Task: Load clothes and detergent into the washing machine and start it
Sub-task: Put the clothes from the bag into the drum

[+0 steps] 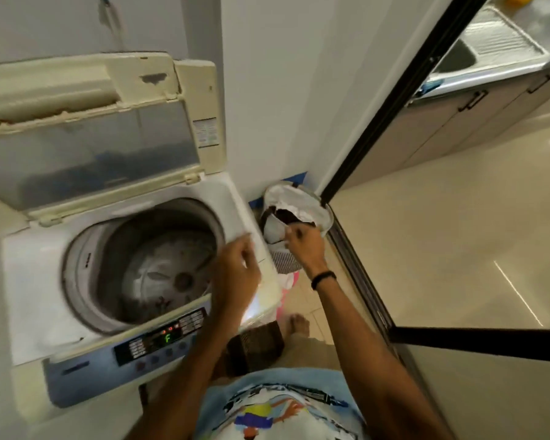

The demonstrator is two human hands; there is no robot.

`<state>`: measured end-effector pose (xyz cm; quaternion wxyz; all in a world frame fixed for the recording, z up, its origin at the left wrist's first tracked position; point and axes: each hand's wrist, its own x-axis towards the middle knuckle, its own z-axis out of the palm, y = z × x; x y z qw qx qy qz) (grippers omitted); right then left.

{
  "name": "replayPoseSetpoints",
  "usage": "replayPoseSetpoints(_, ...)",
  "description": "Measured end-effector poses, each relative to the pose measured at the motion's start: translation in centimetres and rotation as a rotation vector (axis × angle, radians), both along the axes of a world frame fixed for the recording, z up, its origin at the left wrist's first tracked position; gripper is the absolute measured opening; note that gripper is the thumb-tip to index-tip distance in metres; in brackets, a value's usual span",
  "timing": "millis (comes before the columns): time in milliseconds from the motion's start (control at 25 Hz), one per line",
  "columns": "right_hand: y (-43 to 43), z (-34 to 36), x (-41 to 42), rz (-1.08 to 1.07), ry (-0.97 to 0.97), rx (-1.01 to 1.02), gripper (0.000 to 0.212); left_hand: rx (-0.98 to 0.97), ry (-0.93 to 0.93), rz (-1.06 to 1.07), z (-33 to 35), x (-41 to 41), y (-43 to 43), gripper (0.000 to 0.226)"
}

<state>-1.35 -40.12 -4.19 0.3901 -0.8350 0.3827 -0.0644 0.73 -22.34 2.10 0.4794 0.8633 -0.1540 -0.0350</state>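
A white top-loading washing machine [32, 268] stands at the left with its lid [92, 144] raised. Its drum [159, 265] holds a small dark item near the front wall. The control panel [159, 339] shows a green lit character. A round laundry basket [299, 201] with white lining sits on the floor right of the machine, dark cloth [286, 215] inside. My right hand [305, 246] reaches into the basket, fingers closed at the dark cloth. My left hand [238, 274] hovers over the machine's right rim, blurred, fingers curled.
A white wall [267, 90] runs behind the basket. A black-framed sliding glass door [394, 128] stands at the right, with a kitchen sink [477, 55] and cabinets [458, 128] beyond. A brown patterned cloth [254, 344] and a pink item [286, 281] lie by the machine's corner.
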Motion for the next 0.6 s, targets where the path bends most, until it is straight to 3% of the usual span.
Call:
replayPoseSetpoints(80, -3.9, -4.1, -2.4, 0.036, 0.198, 0.024, 0.038, 0.152, 0.315, -0.245, -2.9, -4.1, -4.2, 0.024)
replayPoseSetpoints(240, -11.7, -10.8, -4.6, 0.136, 0.447, 0.189, 0.025, 0.466, 0.474, -0.535, -8.4, -5.2, -12.8, 0.025)
replayPoseSetpoints(440, -23.1, -19.7, -3.0, 0.198, 0.584, 0.324, 0.022, 0.599, 0.675, -0.311, -15.1, -2.5, -23.8, 0.021)
replayPoseSetpoints(600, -30.4, -25.4, 2.1, 0.295, 0.616, 0.190, 0.041, 0.641, 0.561, -0.196, -24.2, 1.1, -31.7, 0.031)
